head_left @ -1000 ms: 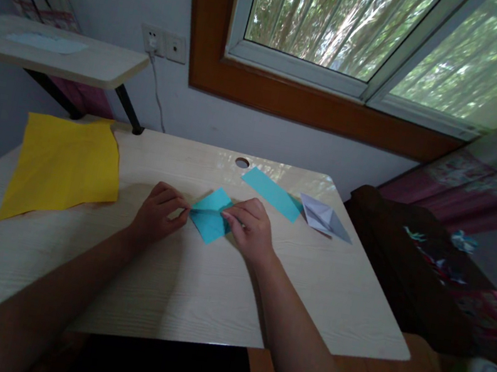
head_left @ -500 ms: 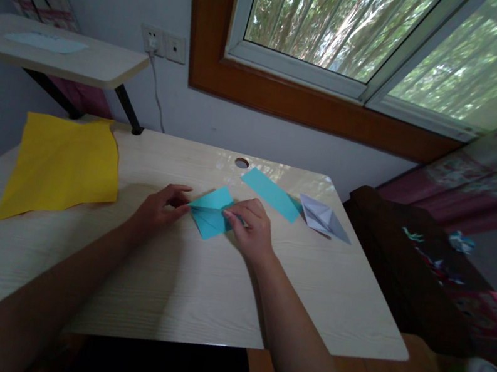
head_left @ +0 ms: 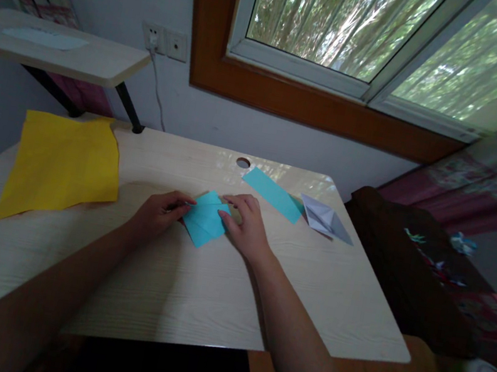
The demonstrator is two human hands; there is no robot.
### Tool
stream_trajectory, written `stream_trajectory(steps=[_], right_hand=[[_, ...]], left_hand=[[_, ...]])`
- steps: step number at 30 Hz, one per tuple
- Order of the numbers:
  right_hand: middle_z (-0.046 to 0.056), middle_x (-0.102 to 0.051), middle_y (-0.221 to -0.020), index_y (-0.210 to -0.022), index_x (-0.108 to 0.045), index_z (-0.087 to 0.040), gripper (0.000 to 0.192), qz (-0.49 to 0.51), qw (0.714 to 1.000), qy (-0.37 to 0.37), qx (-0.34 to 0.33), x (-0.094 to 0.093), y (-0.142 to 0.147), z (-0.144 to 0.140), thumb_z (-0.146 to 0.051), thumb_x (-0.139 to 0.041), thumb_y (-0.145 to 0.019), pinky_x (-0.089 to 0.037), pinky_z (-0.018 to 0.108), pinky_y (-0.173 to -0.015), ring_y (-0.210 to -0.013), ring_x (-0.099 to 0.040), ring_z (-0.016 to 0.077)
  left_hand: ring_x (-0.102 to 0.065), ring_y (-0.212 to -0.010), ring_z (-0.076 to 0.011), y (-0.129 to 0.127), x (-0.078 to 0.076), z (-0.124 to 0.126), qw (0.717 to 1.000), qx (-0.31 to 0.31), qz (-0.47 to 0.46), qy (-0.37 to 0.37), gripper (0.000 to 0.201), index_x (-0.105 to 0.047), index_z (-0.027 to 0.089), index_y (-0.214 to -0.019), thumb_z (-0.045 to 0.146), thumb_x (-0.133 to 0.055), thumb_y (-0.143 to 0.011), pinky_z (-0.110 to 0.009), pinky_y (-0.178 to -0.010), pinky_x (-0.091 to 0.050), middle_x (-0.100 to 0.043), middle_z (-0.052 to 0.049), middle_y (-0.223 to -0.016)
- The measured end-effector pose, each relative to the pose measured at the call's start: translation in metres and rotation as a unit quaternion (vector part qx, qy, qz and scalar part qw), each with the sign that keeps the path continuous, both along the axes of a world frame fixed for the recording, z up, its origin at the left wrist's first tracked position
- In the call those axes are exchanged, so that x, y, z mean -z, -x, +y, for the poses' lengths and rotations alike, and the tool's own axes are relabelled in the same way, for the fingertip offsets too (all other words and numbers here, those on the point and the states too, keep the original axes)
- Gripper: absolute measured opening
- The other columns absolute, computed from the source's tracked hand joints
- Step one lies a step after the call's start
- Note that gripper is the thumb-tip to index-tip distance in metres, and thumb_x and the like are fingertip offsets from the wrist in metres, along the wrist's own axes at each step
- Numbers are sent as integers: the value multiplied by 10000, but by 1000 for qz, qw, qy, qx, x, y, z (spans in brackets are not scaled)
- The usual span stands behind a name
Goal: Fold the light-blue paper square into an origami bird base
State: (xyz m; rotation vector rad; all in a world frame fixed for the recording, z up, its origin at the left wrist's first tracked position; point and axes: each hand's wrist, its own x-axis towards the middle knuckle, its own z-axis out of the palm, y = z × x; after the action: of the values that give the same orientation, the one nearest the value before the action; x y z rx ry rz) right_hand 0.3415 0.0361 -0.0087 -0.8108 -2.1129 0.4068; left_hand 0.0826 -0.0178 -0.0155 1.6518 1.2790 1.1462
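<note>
A folded turquoise sheet of paper [head_left: 203,221], with crease lines across it, is between my two hands over the desk. My left hand [head_left: 158,214] pinches its left corner between thumb and fingers. On the other side, my right hand [head_left: 247,227] has its thumb on the paper's right edge, with the index finger stretched out just above. The undersides of the fingers are hidden. Beyond my right hand lie a turquoise paper strip [head_left: 274,194] and a folded pale grey-white paper piece [head_left: 325,216].
A yellow sheet [head_left: 66,165] lies at the desk's left, beside a raised shelf [head_left: 102,63] on black legs. The desk [head_left: 306,297] has a round cable hole [head_left: 243,163] near its back edge. A dark wooden cabinet [head_left: 388,260] stands to the right.
The folded turquoise paper has turned and shifted slightly down and left. My right hand's index finger has lifted away from the thumb. My left hand has moved slightly right along the paper.
</note>
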Motion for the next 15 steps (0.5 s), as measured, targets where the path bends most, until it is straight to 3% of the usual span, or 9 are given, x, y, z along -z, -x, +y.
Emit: stream_trajectory(steps=[8,15], right_hand=[[95,-608,-1122,-1155,-593,-239,244,36,999,36,9,6,-1,3,-314,-671,-937,-514,441,-939,-1059,-582,244],[70,-661,-1052,-1207,-543,-228,317,68,988,140,2,17,2,4,-366,-655,-944,-526,406,-903,-999,-629,219]], left_hand=[[-681,-702,-169,1,0,3,999,-21,-37,23,287,-724,206,-1074,427,-677,-897,-296,-649,-595,-710,-11,-798],[-671,-755,-178,3,2,5,1000,-22,0,-1,287,-742,206,-1049,444,-648,-919,-291,-684,-564,-734,-29,-868]])
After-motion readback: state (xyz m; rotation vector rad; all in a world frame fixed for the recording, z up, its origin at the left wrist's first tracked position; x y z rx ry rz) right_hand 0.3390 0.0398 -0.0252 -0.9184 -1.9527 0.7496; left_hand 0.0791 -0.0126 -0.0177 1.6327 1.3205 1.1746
